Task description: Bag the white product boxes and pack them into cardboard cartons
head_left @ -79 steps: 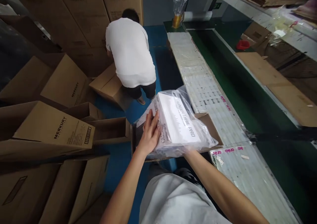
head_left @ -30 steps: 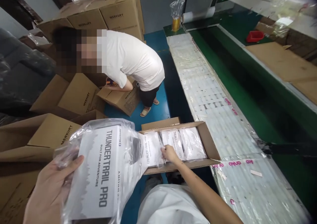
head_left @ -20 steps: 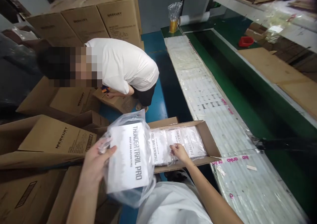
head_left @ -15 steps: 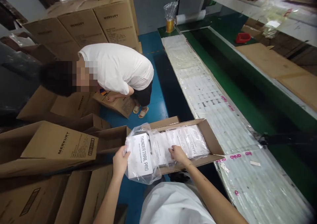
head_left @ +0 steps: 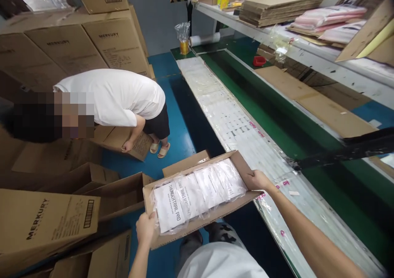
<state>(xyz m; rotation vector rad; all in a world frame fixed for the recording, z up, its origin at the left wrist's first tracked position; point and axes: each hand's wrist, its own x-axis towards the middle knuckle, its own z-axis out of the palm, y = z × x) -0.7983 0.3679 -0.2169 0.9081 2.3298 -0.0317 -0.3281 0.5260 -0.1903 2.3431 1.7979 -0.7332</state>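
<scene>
An open cardboard box [head_left: 197, 224] is held in front of me, its near side tilted toward my body. Inside lie several white packages [head_left: 169, 208] in clear plastic bags, side by side in a row and printed "THUNDERTRAIL PRO". My left hand [head_left: 145, 228] grips the box's left end, thumb over the rim. At the opposite end, my right hand [head_left: 258, 180] has its fingers closed around the right wall. Part of the fingers of both hands is hidden behind the cardboard.
A co-worker in a white shirt [head_left: 113, 95] bends over a carton [head_left: 138, 146] at the left. "MERKURY" cartons [head_left: 113, 40] are stacked behind, and open cartons [head_left: 49, 212] stand nearby. On my right runs a plastic-covered bench [head_left: 221, 101] beside a green conveyor [head_left: 246, 81]; a shelf [head_left: 234, 21] hangs above.
The leftmost white package has gone down into the box from its left edge. My left hand moved onto the left end, my right hand from the packages to the right wall. The view swung right.
</scene>
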